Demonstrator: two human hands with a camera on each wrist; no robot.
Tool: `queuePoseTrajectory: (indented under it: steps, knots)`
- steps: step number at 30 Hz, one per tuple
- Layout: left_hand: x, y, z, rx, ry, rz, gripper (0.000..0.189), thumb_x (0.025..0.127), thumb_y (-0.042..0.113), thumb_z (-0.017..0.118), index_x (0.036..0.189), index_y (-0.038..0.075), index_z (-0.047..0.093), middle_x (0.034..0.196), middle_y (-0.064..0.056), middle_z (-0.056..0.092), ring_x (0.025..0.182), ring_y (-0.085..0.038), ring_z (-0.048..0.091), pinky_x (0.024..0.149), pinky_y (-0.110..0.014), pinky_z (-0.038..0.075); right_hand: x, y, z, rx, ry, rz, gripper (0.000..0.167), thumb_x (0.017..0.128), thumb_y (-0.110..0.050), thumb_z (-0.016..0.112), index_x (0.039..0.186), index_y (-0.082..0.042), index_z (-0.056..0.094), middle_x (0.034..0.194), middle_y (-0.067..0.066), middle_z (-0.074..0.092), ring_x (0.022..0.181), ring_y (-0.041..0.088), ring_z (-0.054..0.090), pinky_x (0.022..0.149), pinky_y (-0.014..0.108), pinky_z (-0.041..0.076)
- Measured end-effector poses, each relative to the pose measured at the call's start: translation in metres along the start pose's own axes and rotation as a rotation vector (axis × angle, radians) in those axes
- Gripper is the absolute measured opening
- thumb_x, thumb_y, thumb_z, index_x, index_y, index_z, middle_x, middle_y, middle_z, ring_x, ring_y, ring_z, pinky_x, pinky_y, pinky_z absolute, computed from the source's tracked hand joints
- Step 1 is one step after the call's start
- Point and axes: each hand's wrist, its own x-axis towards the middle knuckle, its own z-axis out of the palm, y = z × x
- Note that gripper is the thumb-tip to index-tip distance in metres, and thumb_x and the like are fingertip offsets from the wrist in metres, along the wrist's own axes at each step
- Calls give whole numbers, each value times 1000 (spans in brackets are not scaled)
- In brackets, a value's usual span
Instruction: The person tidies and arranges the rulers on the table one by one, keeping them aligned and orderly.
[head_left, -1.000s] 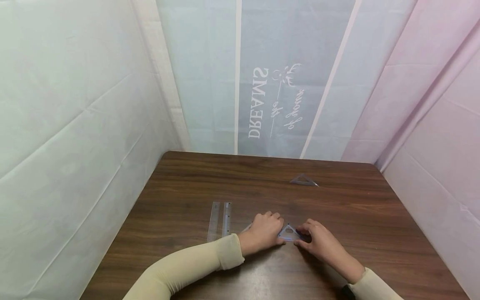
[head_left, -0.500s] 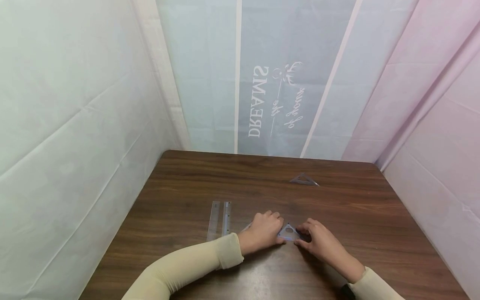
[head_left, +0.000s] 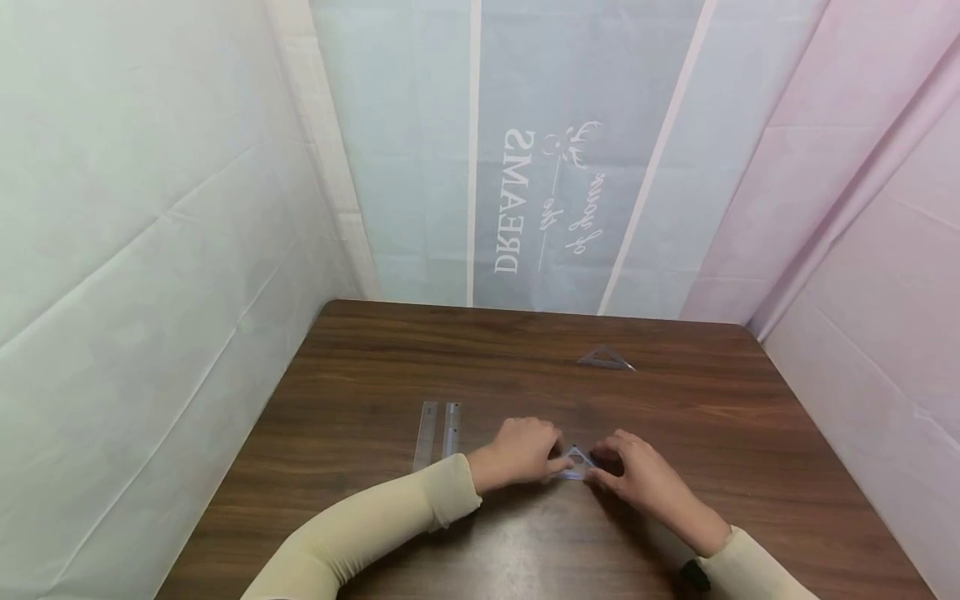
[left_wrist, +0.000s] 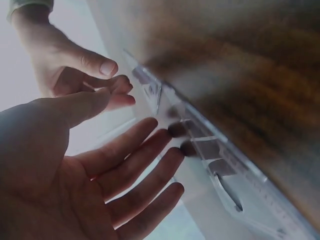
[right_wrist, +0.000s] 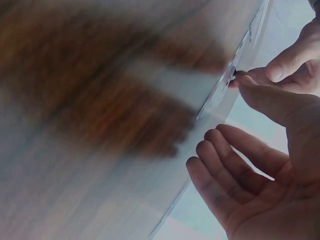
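Note:
A small clear set square [head_left: 576,473] lies flat on the wooden table between both hands. My left hand [head_left: 521,450] is at its left side, thumb overlapping it in the head view. In the left wrist view that hand's fingers [left_wrist: 145,165] are extended and spread. Close by them lies another clear plastic piece [left_wrist: 247,175] with printed marks and a curved cutout; the left hand and forearm hide it from the head view. My right hand [head_left: 641,471] is at the set square's right edge, thumb and fingers apart, fingers loosely bent in the right wrist view.
Two clear rulers [head_left: 424,437] stand side by side left of the hands, their near ends partly behind the left sleeve [head_left: 390,512]. Another clear set square [head_left: 607,360] lies toward the table's [head_left: 697,400] far edge. Fabric walls [head_left: 420,167] surround the table.
My left hand has shifted slightly back and left, and its thumb now overlaps the small set square. The right hand has barely moved.

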Motion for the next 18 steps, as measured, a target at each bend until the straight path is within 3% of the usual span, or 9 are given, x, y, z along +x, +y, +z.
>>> queuePoseTrajectory:
  steps: [3, 7, 11, 18]
  knots:
    - [3, -8, -3, -102, -42, 4, 27, 102, 54, 70, 98, 30, 80, 78, 16, 65, 66, -2, 57, 55, -25, 44, 4, 3, -2, 11, 10, 3, 27, 91, -27, 89, 109, -9, 79, 99, -4, 69, 94, 18, 70, 84, 42, 60]
    - [9, -21, -9, -181, -64, 24, 26, 106, 49, 67, 114, 27, 80, 97, 14, 72, 79, -1, 64, 64, -23, 51, 8, 8, -5, 46, 21, 8, 25, 94, -23, 87, 111, -7, 79, 103, 0, 71, 97, 21, 71, 86, 46, 61]
    - [19, -33, -16, -222, -42, 30, 27, 108, 47, 64, 123, 29, 77, 120, 11, 73, 99, -4, 68, 77, -25, 55, 13, 14, -7, 67, 37, 12, 27, 95, -22, 86, 114, -6, 78, 108, 2, 73, 101, 24, 73, 87, 48, 61]
    - [35, -47, -18, -222, -19, -8, 33, 108, 50, 64, 130, 27, 74, 132, 7, 71, 112, -11, 69, 85, -31, 57, 22, 29, -10, 88, 90, 9, 33, 96, -21, 85, 122, -3, 76, 115, 9, 74, 106, 33, 74, 88, 53, 61]
